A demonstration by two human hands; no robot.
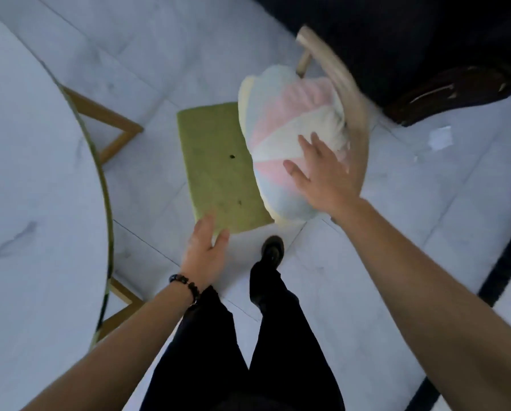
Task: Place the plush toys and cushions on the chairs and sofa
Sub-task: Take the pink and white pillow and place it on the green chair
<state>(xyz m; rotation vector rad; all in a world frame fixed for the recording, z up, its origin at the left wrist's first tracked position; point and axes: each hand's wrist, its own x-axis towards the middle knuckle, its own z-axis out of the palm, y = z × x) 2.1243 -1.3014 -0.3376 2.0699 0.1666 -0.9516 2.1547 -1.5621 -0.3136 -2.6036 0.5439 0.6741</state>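
Note:
A round pastel cushion (280, 126), striped pink, pale blue and cream, leans on a chair with a green seat (218, 167) and a curved beige backrest (349, 93). My right hand (325, 173) lies flat on the cushion's near side, fingers spread, not gripping it. My left hand (203, 250) hovers at the near corner of the green seat, fingers apart and holding nothing. A dark bead bracelet circles my left wrist.
A round white marble table (26, 173) with wooden legs fills the left. Dark furniture (426, 54) stands behind the chair at top right. My legs in black trousers and one dark shoe (273, 250) stand on the pale tiled floor.

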